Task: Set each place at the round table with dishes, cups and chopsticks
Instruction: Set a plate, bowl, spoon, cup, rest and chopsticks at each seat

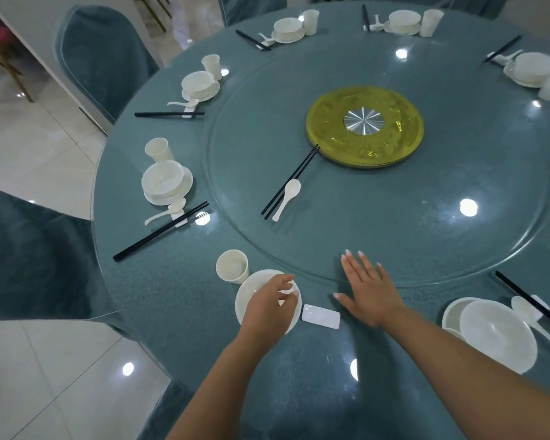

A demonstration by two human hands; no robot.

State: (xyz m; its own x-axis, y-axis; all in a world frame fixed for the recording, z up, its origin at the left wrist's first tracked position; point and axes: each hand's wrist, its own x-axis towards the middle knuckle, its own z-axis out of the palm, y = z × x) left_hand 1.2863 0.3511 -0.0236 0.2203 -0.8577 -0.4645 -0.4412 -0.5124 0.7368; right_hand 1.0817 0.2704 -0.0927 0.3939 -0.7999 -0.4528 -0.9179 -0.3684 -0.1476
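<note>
At the near edge of the round table, the left hand reaches over a white plate, its fingers loosely curled above the dish; whether they pinch anything I cannot tell. A white cup stands just beside the plate, on its far left. Right of the plate lies a small white chopstick rest, apart from both hands. The right hand lies flat and spread, fingers straight, at the rim of the glass turntable, holding nothing. Further right sits a set place with a bowl on a dish. On the turntable, black chopsticks and a white spoon lie side by side, near the gold centre disc. Beyond, set places with bowls, cups and chopsticks ring the far side.
</note>
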